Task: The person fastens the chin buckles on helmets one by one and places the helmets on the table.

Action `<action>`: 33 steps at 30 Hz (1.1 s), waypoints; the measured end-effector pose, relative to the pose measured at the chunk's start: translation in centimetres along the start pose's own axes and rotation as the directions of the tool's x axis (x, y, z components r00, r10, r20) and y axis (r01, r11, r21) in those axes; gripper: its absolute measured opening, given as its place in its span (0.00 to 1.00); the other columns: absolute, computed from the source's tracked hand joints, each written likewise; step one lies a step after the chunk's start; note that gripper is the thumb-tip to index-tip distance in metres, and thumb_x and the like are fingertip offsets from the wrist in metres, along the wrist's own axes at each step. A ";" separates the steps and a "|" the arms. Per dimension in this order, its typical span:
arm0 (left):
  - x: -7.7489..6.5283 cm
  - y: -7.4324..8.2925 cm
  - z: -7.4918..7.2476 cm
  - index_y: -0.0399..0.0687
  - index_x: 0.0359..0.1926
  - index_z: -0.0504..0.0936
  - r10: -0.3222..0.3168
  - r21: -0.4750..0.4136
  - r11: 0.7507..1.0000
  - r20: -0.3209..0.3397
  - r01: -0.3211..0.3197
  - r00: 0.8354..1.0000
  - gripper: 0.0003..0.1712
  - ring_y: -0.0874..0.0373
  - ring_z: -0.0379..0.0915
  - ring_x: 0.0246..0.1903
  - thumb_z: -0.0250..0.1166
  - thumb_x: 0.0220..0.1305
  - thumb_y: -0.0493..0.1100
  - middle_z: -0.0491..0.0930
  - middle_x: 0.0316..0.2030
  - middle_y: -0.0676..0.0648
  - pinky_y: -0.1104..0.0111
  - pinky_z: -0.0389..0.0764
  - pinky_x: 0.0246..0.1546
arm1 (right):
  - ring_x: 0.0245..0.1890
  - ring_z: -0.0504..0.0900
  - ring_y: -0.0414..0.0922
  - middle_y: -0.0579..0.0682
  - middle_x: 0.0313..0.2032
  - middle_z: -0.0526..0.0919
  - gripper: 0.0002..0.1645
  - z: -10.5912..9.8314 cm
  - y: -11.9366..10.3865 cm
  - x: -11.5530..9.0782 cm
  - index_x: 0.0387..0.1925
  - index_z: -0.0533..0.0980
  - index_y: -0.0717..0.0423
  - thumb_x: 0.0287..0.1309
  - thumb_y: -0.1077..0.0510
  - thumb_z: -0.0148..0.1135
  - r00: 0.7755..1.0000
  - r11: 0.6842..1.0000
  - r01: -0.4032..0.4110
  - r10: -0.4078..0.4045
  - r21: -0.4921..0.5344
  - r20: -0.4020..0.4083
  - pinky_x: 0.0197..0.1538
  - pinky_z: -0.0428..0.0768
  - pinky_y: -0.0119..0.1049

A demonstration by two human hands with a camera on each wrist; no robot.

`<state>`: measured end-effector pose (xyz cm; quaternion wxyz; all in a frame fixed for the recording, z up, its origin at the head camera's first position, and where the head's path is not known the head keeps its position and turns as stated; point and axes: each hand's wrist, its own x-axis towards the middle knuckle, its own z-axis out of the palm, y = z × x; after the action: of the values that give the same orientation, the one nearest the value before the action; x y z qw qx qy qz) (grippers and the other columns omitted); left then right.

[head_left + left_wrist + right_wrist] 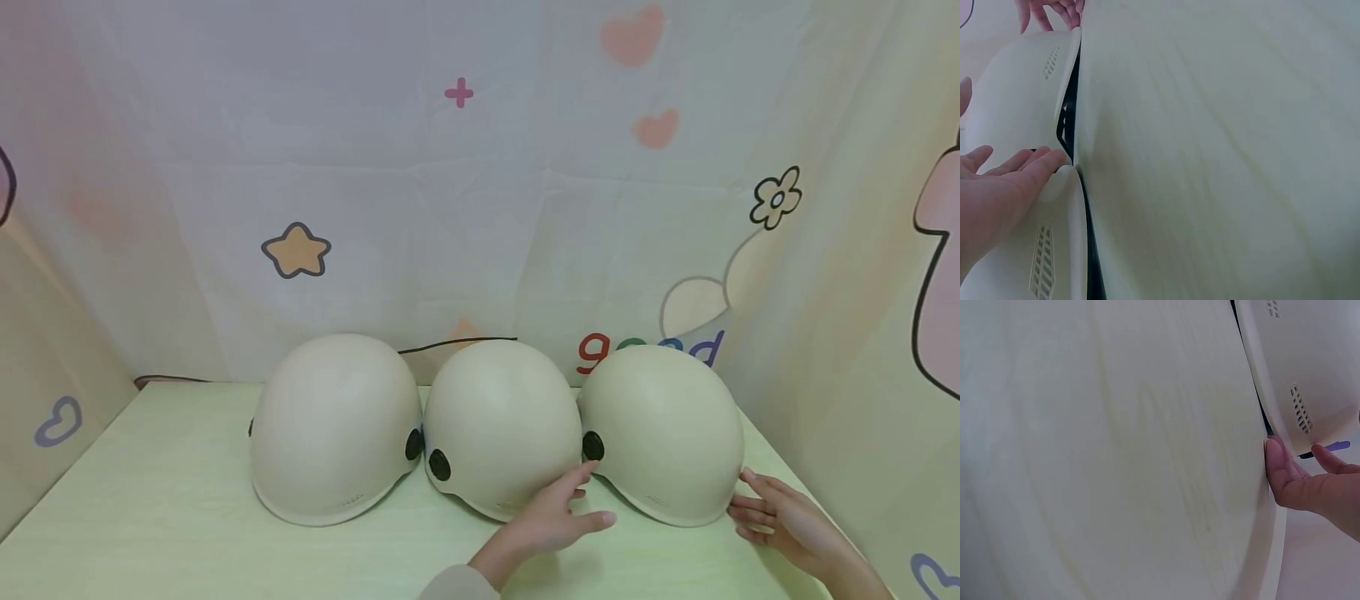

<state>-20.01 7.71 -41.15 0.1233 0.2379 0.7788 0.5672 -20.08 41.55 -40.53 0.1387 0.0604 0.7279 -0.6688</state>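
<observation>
Three cream helmets stand side by side, domes up: a left helmet, a middle helmet and a right helmet. Dark round fittings show on their sides. With fingers extended, my left hand reaches into the place where the middle and right helmets meet, its fingertips by the right helmet's dark fitting. At the right helmet's outer side, the fingertips of my right hand touch its lower rim. In the right wrist view, that hand has its thumb apart from the other fingers.
The helmets rest on a pale wood-grain table. A printed cloth backdrop rises behind and at both sides. A thin dark cord runs behind the left and middle helmets.
</observation>
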 end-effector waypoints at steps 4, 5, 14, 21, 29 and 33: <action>0.4 -0.2 0.4 0.56 0.67 0.59 -0.020 0.005 1.000 -0.008 0.020 1.000 0.38 0.53 0.64 0.57 0.65 0.57 0.51 0.64 0.61 0.50 0.62 0.69 0.51 | 0.39 0.77 0.44 0.52 0.38 0.75 0.20 0.0 0.0 0.2 0.51 0.55 0.57 0.69 0.47 0.41 1.000 1.000 -0.004 0.004 0.027 0.003 0.44 0.76 0.41; 0.5 -0.2 0.5 0.57 0.67 0.59 -0.028 0.006 1.000 -0.011 0.028 1.000 0.39 0.53 0.64 0.57 0.65 0.56 0.51 0.64 0.61 0.51 0.62 0.69 0.52 | 0.39 0.77 0.44 0.52 0.38 0.75 0.19 0.0 0.0 0.2 0.50 0.55 0.56 0.69 0.47 0.41 1.000 0.999 -0.007 0.007 0.034 0.000 0.44 0.76 0.41; 1.5 -0.5 1.5 0.56 0.67 0.59 -0.074 -0.037 0.997 -0.017 0.073 0.997 0.39 0.54 0.64 0.57 0.65 0.56 0.50 0.62 0.63 0.55 0.62 0.67 0.54 | 0.39 0.76 0.44 0.52 0.38 0.75 0.16 -0.2 0.4 0.6 0.49 0.58 0.51 0.68 0.46 0.41 0.999 0.999 -0.016 0.018 0.037 -0.035 0.45 0.76 0.40; 2.3 -0.7 2.1 0.56 0.68 0.56 -0.111 -0.053 0.992 -0.013 0.110 0.994 0.41 0.53 0.63 0.59 0.65 0.56 0.50 0.60 0.64 0.55 0.60 0.66 0.55 | 0.38 0.77 0.43 0.50 0.37 0.76 0.08 -0.4 0.7 0.6 0.43 0.63 0.43 0.68 0.47 0.41 1.000 0.997 -0.011 0.013 0.073 -0.024 0.43 0.76 0.39; 2.7 -0.2 2.0 0.59 0.69 0.51 -0.115 -0.021 0.993 0.006 0.115 0.993 0.44 0.51 0.63 0.59 0.66 0.56 0.50 0.56 0.66 0.53 0.60 0.66 0.55 | 0.38 0.78 0.43 0.49 0.36 0.77 0.05 -0.6 0.8 0.7 0.42 0.64 0.40 0.68 0.48 0.42 1.000 0.997 -0.004 0.007 0.076 -0.027 0.43 0.76 0.40; 2.7 0.0 1.8 0.59 0.70 0.50 -0.113 -0.005 0.994 0.003 0.113 0.994 0.46 0.50 0.64 0.58 0.66 0.56 0.49 0.56 0.66 0.52 0.59 0.67 0.54 | 0.38 0.78 0.43 0.50 0.37 0.77 0.09 -0.5 1.0 0.8 0.46 0.60 0.44 0.68 0.48 0.43 0.999 0.996 -0.008 0.012 0.088 -0.040 0.43 0.76 0.40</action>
<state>-21.44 10.59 -41.53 0.1568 0.1937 0.7895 0.5609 -20.59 42.08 -41.65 0.1246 0.0836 0.7002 -0.6980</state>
